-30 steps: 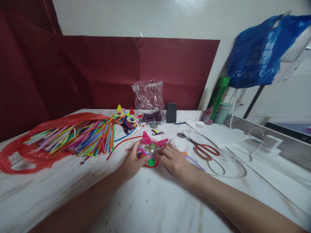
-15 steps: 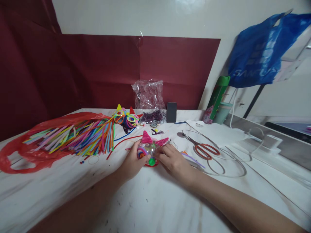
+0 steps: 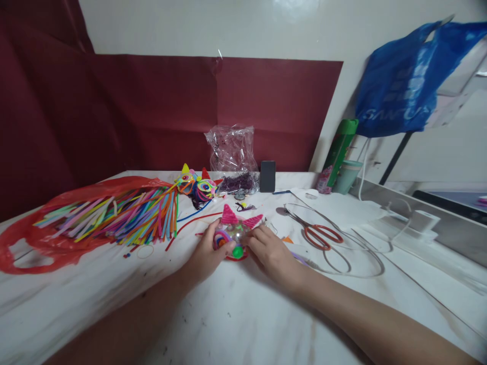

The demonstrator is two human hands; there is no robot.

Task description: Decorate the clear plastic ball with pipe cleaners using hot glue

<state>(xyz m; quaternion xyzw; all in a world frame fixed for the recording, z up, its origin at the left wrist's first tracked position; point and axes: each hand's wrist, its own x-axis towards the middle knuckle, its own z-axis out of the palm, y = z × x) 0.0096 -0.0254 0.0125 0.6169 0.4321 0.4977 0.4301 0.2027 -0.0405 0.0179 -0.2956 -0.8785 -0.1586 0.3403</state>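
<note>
Near the table's middle is a clear, round animal-head craft (image 3: 239, 234) with two pink pipe-cleaner ears, a coiled orange, blue and purple eye on its left, and a green pompom-like nose. My left hand (image 3: 211, 247) grips its left side, with the thumb across the front below the eye. My right hand (image 3: 271, 252) is closed at its right side, bent fingertips pressed against the clear surface; whatever lies beneath them is hidden. A purple pipe cleaner (image 3: 300, 259) shows just behind my right hand, partly covered. Some red shows under the craft.
Scissors (image 3: 322, 236) with orange-red handles lie right, beside a looped cable (image 3: 375, 253). Left, many coloured pipe cleaners (image 3: 125, 215) rest on a red plastic bag (image 3: 28, 253). Two decorated heads (image 3: 205, 189), a clear bag (image 3: 232, 152) and a dark phone (image 3: 268, 176) are behind.
Both hands keep their hold on the craft with almost no movement. The purple pipe cleaner behind my right hand has shifted a little and shows less. The view has moved slightly.
</note>
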